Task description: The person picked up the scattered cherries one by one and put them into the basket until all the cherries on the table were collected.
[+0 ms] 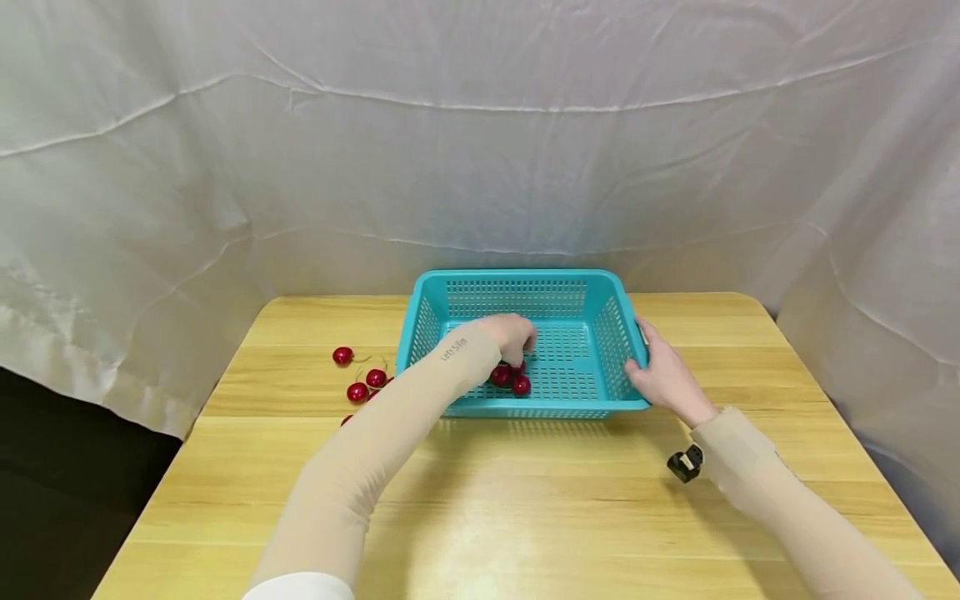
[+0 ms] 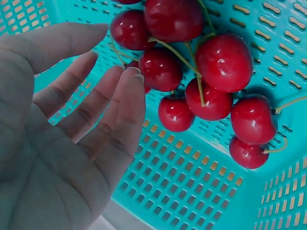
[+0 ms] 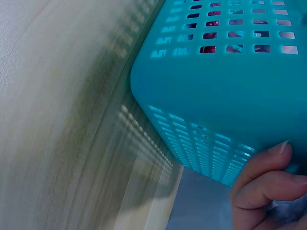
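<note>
Where cherries (image 2: 224, 62) cluster, they gleam; all are red.

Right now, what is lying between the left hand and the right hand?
In the head view, a bare stretch of floor and one side wall of the blue basket.

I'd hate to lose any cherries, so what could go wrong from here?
In the head view, the left sleeve appears close to the loose cherries on the table, so it might brush and roll them. The right hand grips one side of the basket; a tug could shift it beneath the left hand.
</note>
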Action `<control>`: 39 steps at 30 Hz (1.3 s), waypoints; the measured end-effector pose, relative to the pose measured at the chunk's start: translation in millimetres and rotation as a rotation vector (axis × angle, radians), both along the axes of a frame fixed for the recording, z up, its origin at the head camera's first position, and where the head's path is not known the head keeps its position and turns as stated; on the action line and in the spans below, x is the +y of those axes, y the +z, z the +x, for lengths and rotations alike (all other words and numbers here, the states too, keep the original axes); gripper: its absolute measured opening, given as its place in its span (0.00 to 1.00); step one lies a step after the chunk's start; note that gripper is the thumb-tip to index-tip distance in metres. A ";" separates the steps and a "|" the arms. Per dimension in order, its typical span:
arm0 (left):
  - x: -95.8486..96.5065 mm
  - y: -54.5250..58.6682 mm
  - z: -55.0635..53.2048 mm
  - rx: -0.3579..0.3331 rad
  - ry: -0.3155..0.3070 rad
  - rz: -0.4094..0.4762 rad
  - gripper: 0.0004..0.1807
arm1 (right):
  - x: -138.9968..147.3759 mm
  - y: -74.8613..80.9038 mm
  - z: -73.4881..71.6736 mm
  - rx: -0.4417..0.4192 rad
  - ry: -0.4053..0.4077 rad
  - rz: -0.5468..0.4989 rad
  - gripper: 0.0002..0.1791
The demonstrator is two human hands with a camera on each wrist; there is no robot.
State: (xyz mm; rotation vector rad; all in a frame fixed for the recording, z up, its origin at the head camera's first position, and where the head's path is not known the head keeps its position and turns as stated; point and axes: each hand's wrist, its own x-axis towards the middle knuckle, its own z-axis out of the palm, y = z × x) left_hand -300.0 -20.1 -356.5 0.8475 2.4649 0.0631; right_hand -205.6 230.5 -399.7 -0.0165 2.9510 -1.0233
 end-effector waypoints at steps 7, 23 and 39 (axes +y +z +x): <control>-5.2 5.5 -3.7 -0.015 -0.020 0.037 0.24 | -1.7 -0.2 -1.8 -0.015 -0.002 0.005 0.44; -19.2 35.7 -16.5 -0.001 -0.033 0.141 0.18 | 0.3 -0.9 -4.4 -0.002 0.001 0.005 0.44; -70.7 61.1 -28.9 0.099 0.045 0.268 0.17 | 2.0 -1.2 -6.6 0.013 0.004 0.013 0.44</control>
